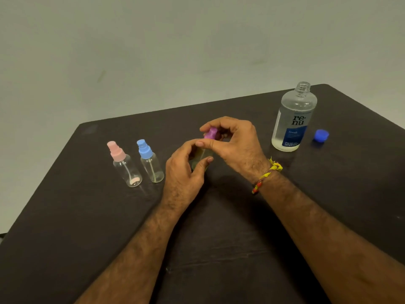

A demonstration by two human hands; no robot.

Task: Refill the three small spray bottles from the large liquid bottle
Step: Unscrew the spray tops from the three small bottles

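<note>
Dark matte table [219, 249], set against a plain pale wall; items as follows.

Item 1: small clear plastic spray bottle with purple pump top [210, 133], being held upright at table centre. Its body is being gripped by the left hand [186, 170], fingers curled round it; the top is being pinched by the right hand [234, 141]. Whether the top is being loosened or tightened cannot be told.

Items 2 and 3: small clear spray bottle with pink top [125, 165] and small clear spray bottle with blue top [150, 162], standing capped, side by side, left of the hands; both are appearing near empty.

Item 4: large clear liquid bottle with blue label [292, 121], standing uncapped at right, partly full, its blue screw cap [321, 135] lying just beside it.

Step judged in hand: the pump top is being worked, early in the task. If it is coming off, it is to be set down and the large bottle fetched for a steady pour into the narrow neck.
</note>
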